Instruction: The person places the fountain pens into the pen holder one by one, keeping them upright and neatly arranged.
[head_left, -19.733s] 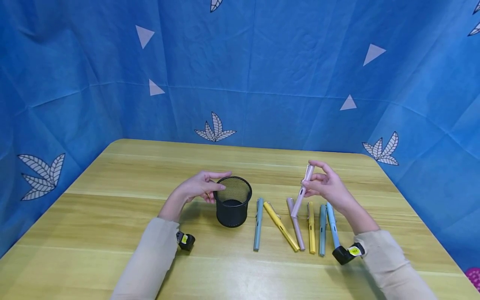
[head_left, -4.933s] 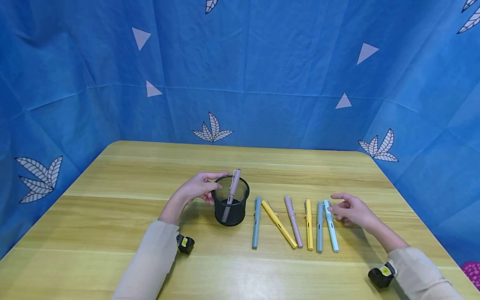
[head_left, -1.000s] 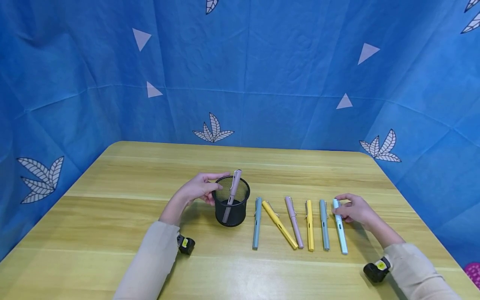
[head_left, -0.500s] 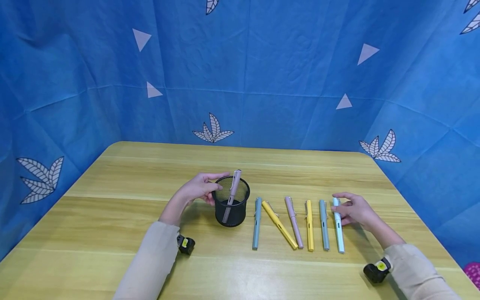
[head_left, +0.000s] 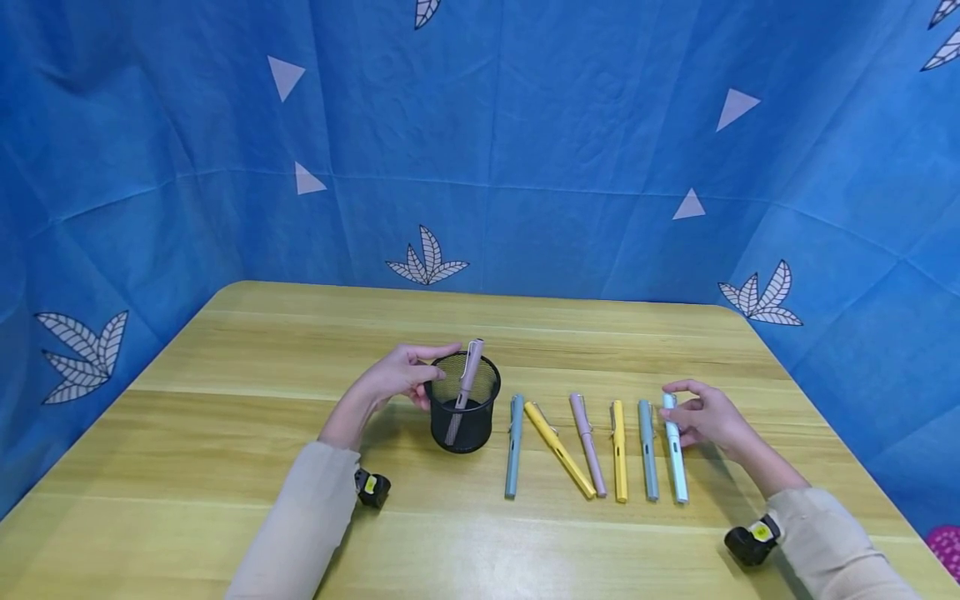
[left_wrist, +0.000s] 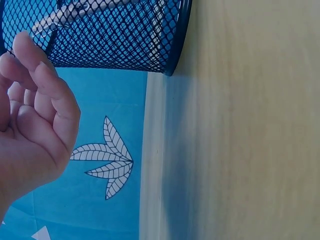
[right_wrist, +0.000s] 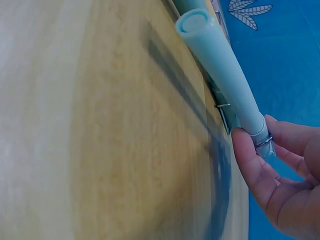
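Observation:
My left hand (head_left: 401, 375) grips the rim of a black mesh pen cup (head_left: 462, 429), thumb over the edge. The cup stands upright; inside it leans a lilac pen (head_left: 469, 372), also seen through the mesh in the left wrist view. My right hand (head_left: 708, 419) pinches a light blue pen (head_left: 677, 462) by its cap end, between thumb and fingers. In the right wrist view this pen (right_wrist: 222, 75) looks raised, its shadow apart from it on the wood. Left of it lies a grey-blue pen (head_left: 648, 454).
More pens lie in a loose row on the wooden table (head_left: 315, 308): a yellow pen (head_left: 618, 454), a lilac pen (head_left: 588, 446), a slanted yellow pen (head_left: 558, 450) and a teal pen (head_left: 513, 450) beside the cup. A blue cloth (head_left: 487, 125) hangs behind.
The lilac pen earlier in my right hand now stands in the cup. My right hand has since taken the light blue pen, shifting it right, then slightly left. The left hand stays at the cup.

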